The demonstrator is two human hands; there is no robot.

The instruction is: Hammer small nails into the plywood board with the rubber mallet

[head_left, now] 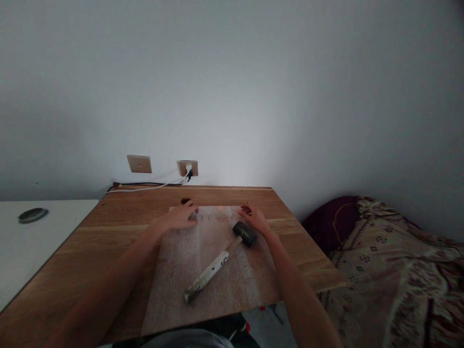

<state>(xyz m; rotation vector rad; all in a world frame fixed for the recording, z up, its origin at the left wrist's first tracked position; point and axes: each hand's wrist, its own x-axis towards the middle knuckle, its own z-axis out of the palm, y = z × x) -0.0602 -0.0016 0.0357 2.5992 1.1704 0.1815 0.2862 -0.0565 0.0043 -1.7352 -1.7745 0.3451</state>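
Left hand (pixel 181 216), right hand (pixel 255 218), each grip half-curled (hold unclear), one mallet (pixel 220 261) on one board (pixel 181 256)

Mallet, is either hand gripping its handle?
No, the mallet lies on the board, its handle apart from the left hand and right hand.

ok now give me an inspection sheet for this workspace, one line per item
Surface: wooden table with a board lying on it
Job's things: mallet lying diagonally on the board, head end farther away
Clutter: dark round object on the white surface at left
Hands: left hand and right hand at the board's far side, neither holding the mallet; finer grip unclear
Cables: white cable and black cable near the table's far edge
Surroundings: wall behind, patterned fabric at right
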